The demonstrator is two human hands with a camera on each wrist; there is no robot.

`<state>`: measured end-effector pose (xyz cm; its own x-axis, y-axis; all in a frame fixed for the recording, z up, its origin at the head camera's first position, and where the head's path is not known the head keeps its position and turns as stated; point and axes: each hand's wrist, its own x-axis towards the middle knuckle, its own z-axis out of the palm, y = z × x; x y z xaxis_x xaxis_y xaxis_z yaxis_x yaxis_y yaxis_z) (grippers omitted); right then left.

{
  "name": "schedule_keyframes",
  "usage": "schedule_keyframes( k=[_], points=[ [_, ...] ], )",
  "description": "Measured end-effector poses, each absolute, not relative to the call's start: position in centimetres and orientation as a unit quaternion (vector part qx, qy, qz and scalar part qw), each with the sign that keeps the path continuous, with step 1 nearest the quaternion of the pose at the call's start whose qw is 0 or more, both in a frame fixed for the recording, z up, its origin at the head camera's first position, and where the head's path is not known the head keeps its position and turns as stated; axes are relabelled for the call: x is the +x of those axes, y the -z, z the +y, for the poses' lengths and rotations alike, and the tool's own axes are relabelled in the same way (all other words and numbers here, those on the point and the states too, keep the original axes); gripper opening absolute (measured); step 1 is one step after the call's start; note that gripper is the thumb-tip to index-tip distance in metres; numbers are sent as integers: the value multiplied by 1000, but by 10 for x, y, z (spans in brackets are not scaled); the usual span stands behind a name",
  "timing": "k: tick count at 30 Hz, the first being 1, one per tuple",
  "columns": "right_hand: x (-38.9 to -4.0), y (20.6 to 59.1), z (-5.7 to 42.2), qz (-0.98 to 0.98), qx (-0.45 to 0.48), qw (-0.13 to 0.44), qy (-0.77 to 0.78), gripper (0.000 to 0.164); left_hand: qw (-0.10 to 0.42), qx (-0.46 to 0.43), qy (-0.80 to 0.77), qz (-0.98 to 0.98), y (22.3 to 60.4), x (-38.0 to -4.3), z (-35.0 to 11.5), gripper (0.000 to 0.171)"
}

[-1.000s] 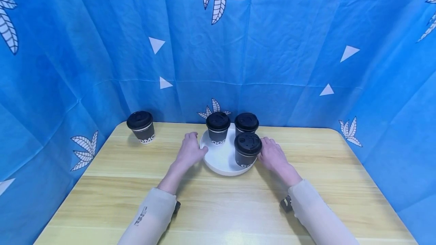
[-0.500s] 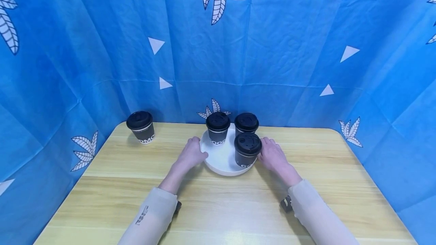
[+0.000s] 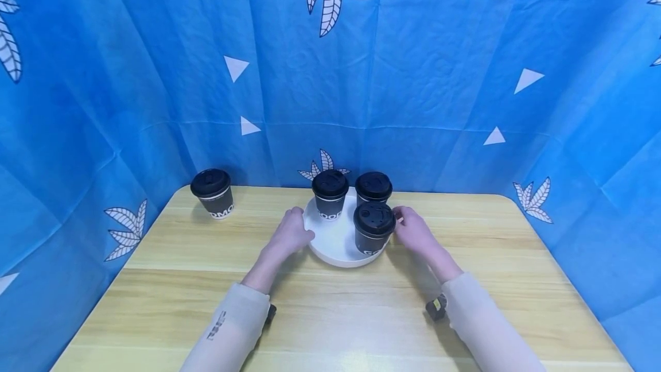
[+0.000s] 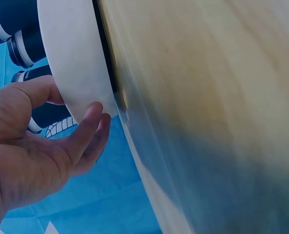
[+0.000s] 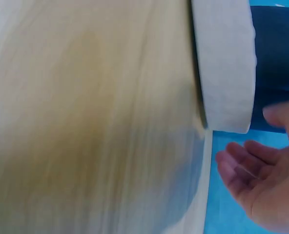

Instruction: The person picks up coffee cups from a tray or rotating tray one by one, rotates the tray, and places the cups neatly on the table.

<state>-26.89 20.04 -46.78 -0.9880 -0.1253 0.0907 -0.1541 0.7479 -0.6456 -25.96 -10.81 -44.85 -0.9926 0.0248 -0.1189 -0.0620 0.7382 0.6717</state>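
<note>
A round white tray with a raised rim sits on the table, bearing three lidded dark paper coffee cups: one cup at back left, another cup at back right and a front cup near the right rim. My left hand grips the tray's left side; in the left wrist view the thumb hooks over the rim and the fingertips press the outer wall. Beside the front cup, at the tray's right side, is my right hand. The right wrist view shows its fingers loosely bent, apart from the tray wall.
Apart from the tray, a fourth lidded coffee cup stands at the table's back left corner. Behind the wooden table hangs a blue cloth with leaf and triangle prints, close to the back edge.
My left hand's fingers have closed onto the tray's left wall. My right hand has just come slightly away from the tray's right side, its fingers loosening. Tray and cups hold their places.
</note>
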Motion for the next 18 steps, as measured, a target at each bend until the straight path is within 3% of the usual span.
schedule_keyframes(
  k=[6,18],
  points=[
    [-273,461,201,-884,21,22,-466,47,66,-18,-360,930,449,-263,-106,68],
    [-274,461,198,-872,14,-13,-490,50,70,-14,-365,928,447,-273,-107,62]
  ],
)
